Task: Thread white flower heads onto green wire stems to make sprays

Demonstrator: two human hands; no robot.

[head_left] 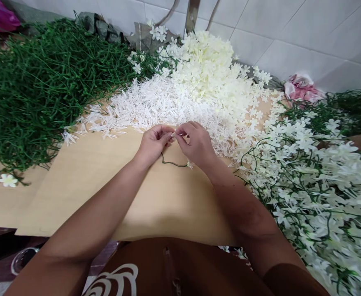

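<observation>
My left hand point(156, 144) pinches a green plastic flower stem point(174, 163) whose thin length curves out below the fingers. At the fingertips of my right hand point(195, 142) is a small whitish flower piece, pressed against the part in my left fingers; its exact shape is too small to tell. Both hands meet above the cardboard sheet point(106, 164). Just beyond them lies a heap of white stamen pieces point(155, 100). Behind that heap rises a pile of cream petal pieces point(209, 61).
A big tangle of green stems point(44, 82) fills the left. Assembled white artificial flowers point(322, 185) are piled on the right. A few loose flowers point(7, 179) lie at the left edge. A pink and white cloth point(303, 88) rests by the tiled wall point(291, 28).
</observation>
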